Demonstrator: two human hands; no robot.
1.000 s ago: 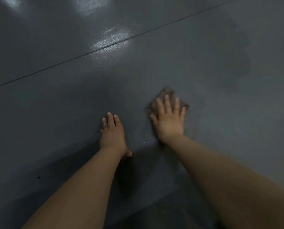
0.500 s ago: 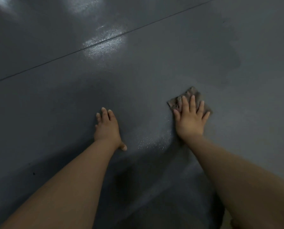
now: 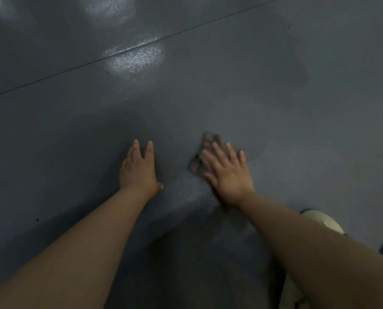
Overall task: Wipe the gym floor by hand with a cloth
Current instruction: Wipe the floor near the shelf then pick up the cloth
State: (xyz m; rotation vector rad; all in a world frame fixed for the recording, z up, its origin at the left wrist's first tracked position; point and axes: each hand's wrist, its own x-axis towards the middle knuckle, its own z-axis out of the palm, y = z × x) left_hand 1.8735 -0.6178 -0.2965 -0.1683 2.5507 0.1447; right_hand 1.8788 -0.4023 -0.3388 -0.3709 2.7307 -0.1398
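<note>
Down on a dark grey gym floor (image 3: 52,134) here, kind of shiny, with a thin seam line (image 3: 74,68) running diagonally across the far part and a bright patch of glare (image 3: 133,59) sitting right on it.

Starting at the left: the left hand (image 3: 138,169) is planted flat on the floor, fingers straight and pointing away, thumb tucked out to the side near the wrist. It holds nothing, just bare palm on the floor.

Between the two hands there's a speckly wet sheen (image 3: 195,192) on the floor, close to the right wrist.

Next over, the right hand (image 3: 227,172) lies flat with fingers spread and straight, pressing down on a crumpled grey-brown cloth (image 3: 205,150). The cloth is mostly under the fingers, poking out past the fingertips and toward the left hand. It's a bit motion-blurred so the folds are hard to make out. No curled grip, just an open palm pushing it into the floor.

Up in the far right there's a darker damp-looking patch (image 3: 297,70). Low on the right, behind the forearm, a pale rounded thing (image 3: 324,221) peeks out, can't tell what it is.
</note>
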